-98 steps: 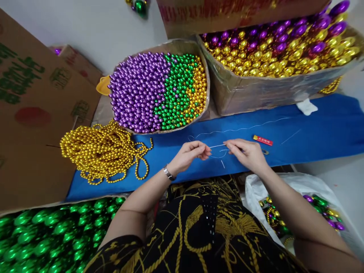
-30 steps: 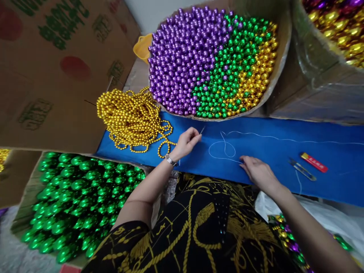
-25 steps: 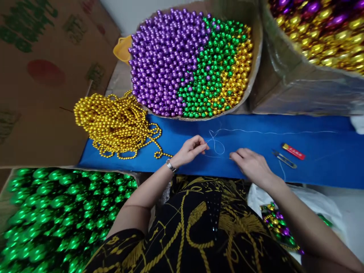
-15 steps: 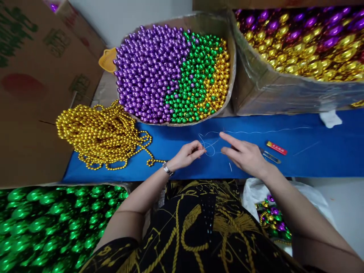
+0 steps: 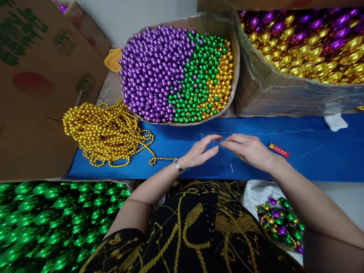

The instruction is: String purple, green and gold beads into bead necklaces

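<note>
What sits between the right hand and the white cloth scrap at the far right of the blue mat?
In the head view, between the right hand and the white cloth scrap lie a red lighter and thin white thread on blue mat.

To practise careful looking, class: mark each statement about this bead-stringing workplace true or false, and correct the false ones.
1. Both hands meet over the blue cloth. True.
2. The left hand and right hand work a thin white thread. True.
3. The pile of strung beads is purple. False: it is gold.
4. The red lighter lies left of the left hand. False: it lies beyond the right hand.
5. The round box holds purple, green and gold beads. True.
</note>
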`<state>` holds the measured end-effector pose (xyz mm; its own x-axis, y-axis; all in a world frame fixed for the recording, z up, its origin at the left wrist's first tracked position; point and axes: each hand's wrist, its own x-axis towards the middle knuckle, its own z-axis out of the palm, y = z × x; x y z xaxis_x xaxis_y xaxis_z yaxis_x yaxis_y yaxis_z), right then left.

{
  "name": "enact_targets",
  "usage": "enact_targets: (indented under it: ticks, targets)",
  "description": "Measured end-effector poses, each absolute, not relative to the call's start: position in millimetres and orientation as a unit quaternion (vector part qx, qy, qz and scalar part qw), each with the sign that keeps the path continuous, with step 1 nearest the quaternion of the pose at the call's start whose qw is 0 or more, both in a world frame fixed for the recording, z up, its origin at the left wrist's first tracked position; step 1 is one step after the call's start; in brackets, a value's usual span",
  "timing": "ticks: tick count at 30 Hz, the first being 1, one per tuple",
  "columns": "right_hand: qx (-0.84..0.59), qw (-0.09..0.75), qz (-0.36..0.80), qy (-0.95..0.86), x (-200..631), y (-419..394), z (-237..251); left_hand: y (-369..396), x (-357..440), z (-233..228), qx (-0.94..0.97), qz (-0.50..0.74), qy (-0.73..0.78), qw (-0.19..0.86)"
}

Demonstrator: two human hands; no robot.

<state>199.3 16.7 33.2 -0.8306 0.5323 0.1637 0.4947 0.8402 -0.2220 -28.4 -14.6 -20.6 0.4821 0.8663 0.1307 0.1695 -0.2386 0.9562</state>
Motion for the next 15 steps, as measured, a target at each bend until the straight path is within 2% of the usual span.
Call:
enact_targets:
  ticks: [2, 3, 5, 7, 9, 12, 15]
  targets:
    - [-0.279, 0.079, 0.070, -0.954, 199, 16, 42, -11, -21, -18, 0.646, 0.334, 0.346, 0.592]
    - [-0.291, 0.062, 0.067, -0.952, 200, 15, 45, -10, -21, -17, 0.626, 0.332, 0.358, 0.608]
    - [-0.323, 0.041, 0.093, -0.941, 203, 11, 45, -7, -27, -15, 0.631, 0.341, 0.404, 0.567]
    - [-0.349, 0.054, 0.197, -0.915, 204, 4, 36, -6, -36, -14, 0.678, 0.339, 0.434, 0.488]
    - [-0.369, 0.105, 0.379, -0.842, 200, -6, 20, -6, -43, -15, 0.701, 0.343, 0.446, 0.438]
    - [-0.407, 0.238, 0.607, -0.640, 184, -19, -6, -10, -43, -24, 0.658, 0.392, 0.469, 0.440]
    - [-0.444, 0.345, 0.627, -0.539, 167, -24, -20, -15, -37, -32, 0.622, 0.429, 0.470, 0.456]
